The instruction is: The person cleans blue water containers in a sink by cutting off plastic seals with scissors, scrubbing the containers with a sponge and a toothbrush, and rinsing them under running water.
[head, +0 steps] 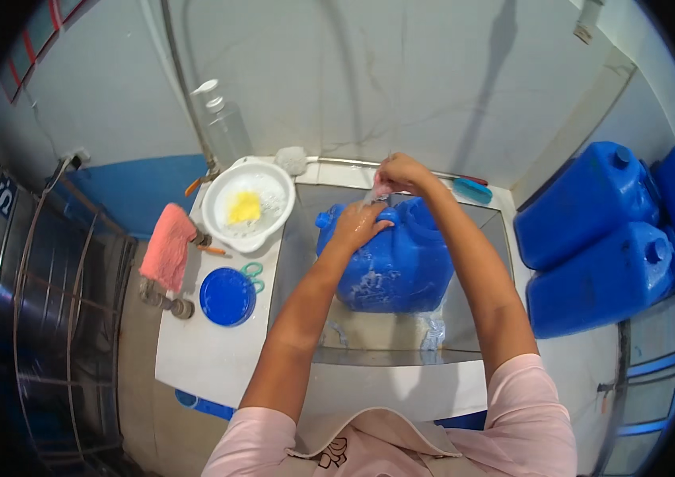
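A wet blue plastic jerrycan [394, 274] stands in the square sink basin [301, 256], with whitish streaks on its near side. My left hand [361, 225] lies on the top of the jerrycan by its handle, fingers spread. Just beyond it, my right hand [400, 174] is closed on a pink cloth [381, 186] over the far edge of the jerrycan, where water seems to run down. A blue cap [323, 220] shows at the jerrycan's left corner.
Left: white basin [211, 220] with suds and yellow sponge [245, 207], blue round lid [227, 296], green-handled scissors [254, 277], coral towel [168, 247] on a pipe, pump bottle [227, 131]. Right: blue brush [473, 190], more jerrycans [582, 206] on the counter.
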{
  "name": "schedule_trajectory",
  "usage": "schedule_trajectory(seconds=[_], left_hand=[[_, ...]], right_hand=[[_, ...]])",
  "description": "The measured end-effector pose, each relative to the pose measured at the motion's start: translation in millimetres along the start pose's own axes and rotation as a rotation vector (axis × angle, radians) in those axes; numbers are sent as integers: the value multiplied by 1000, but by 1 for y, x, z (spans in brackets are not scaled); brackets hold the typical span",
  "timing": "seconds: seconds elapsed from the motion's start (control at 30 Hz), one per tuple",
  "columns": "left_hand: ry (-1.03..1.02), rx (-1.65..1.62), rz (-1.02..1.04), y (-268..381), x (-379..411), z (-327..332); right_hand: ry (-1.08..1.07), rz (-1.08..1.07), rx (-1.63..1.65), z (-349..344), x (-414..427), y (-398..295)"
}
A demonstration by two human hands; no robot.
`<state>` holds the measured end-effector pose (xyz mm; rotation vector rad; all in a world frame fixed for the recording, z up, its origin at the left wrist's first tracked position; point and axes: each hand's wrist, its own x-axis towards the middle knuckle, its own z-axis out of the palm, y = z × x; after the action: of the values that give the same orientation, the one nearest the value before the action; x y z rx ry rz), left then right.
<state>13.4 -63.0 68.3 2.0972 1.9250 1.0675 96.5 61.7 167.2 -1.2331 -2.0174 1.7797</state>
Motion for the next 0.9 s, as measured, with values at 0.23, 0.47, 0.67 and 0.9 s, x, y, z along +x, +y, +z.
schedule_trajectory(seconds=[0.23, 0.47, 0.67, 0.9], left_hand=[[-125, -7, -249, -2, -96, -25], [33, 46, -42, 7, -188, -12], [125, 2, -36, 11, -210, -14], [55, -275, -228, 34, -192, -27]], right_hand=[[-101, -61, -122, 57, 13, 29], [-342, -987, -739, 245, -11, 68], [-260, -862, -952, 286, -41, 58], [-106, -822, -1081, 276, -34, 57]])
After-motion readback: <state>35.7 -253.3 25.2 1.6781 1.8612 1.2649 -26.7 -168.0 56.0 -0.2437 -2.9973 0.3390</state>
